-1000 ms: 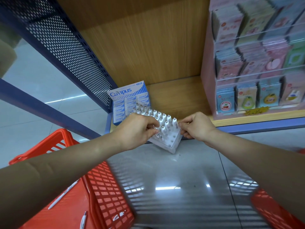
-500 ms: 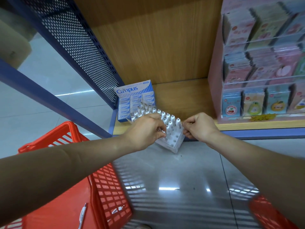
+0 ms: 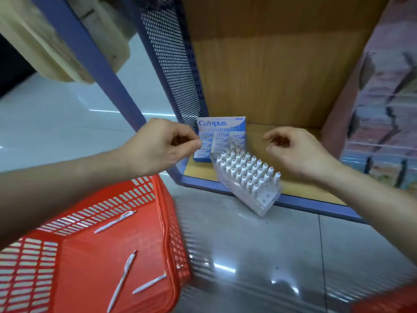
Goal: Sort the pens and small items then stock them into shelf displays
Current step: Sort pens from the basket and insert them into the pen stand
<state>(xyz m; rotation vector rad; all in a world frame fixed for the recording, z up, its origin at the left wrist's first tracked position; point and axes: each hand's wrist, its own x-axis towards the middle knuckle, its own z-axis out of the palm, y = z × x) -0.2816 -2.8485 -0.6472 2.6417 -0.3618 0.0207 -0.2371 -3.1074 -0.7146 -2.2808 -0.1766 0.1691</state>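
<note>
Both bare forearms reach forward toward a low wooden shelf. The left hand hovers with fingers curled and thumb pressed to the forefinger; I cannot tell whether it pinches anything. The right hand hovers loosely curled, holding nothing. Below and between them, a white pen display rack, packed with white pens, sits tilted at the shelf's front edge, just in front of a blue Campus box. A red basket at lower left holds loose pens.
</note>
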